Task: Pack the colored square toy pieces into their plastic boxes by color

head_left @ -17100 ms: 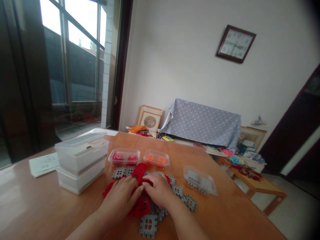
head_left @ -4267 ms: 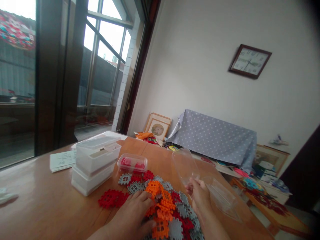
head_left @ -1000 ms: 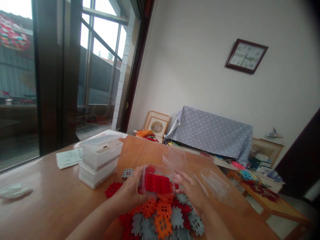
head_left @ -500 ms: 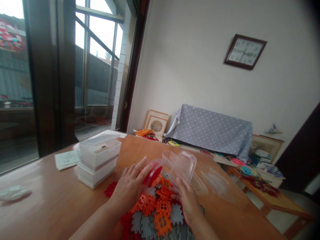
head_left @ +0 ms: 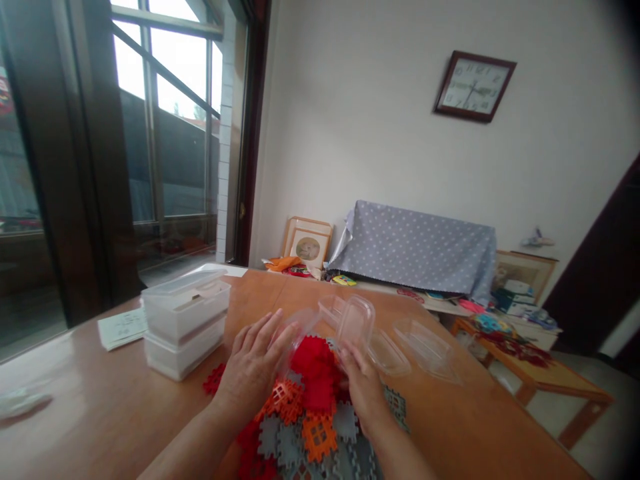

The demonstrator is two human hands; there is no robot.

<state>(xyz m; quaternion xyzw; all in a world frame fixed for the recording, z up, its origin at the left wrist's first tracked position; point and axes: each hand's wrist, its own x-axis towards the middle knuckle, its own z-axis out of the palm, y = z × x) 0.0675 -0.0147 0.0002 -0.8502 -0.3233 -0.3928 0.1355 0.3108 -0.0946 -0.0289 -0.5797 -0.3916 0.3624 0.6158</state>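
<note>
My left hand (head_left: 250,370) lies with its fingers along the side of a small clear plastic box (head_left: 297,327), holding it tipped over. Red waffle-shaped tiles (head_left: 314,370) spill from it onto a pile of orange, grey and red tiles (head_left: 305,433) on the wooden table (head_left: 100,420). My right hand (head_left: 363,387) grips the box's hinged clear lid (head_left: 356,320) from below, on the right of the red tiles. The bottom of the pile is hidden by my forearms.
Two stacked white lidded boxes (head_left: 184,320) stand to the left, with a paper sheet (head_left: 120,328) behind them. Two empty clear clamshell boxes (head_left: 427,341) lie open on the right. A low wooden table (head_left: 535,377) with clutter stands beyond the table's right edge.
The clear box has tipped further and the red tiles have dropped out onto the pile. Before that, orange and grey tiles were emptied from other boxes, which now lie open.
</note>
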